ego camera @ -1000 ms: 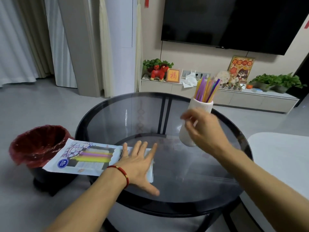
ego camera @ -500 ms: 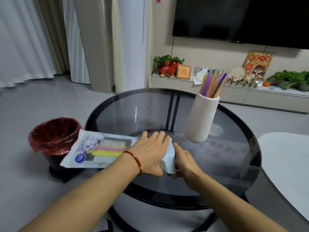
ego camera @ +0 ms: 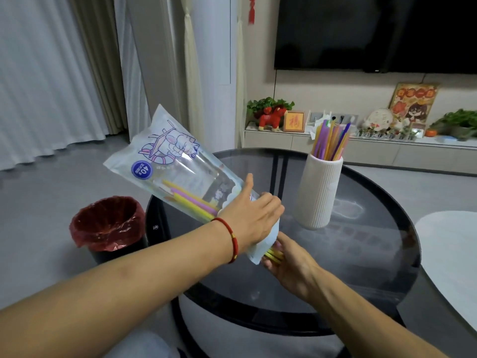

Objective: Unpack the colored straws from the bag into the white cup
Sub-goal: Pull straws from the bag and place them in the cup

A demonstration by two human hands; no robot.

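Drawing out: right hand [ego camera: 289,262] at 5 o'clock, fingers pinching yellow straws [ego camera: 274,254] at the mouth of the straw bag [ego camera: 180,177]; pull straight. Left hand [ego camera: 254,218] clamps bag, tilted toward 10. Ribbed white cup [ego camera: 318,195], 2 o'clock, part-filled.

Straw bag [ego camera: 178,171] tilted in my grip, open end down, yellow and purple straws [ego camera: 192,202] inside; ribbed white cup [ego camera: 318,192] upright, holding straws.
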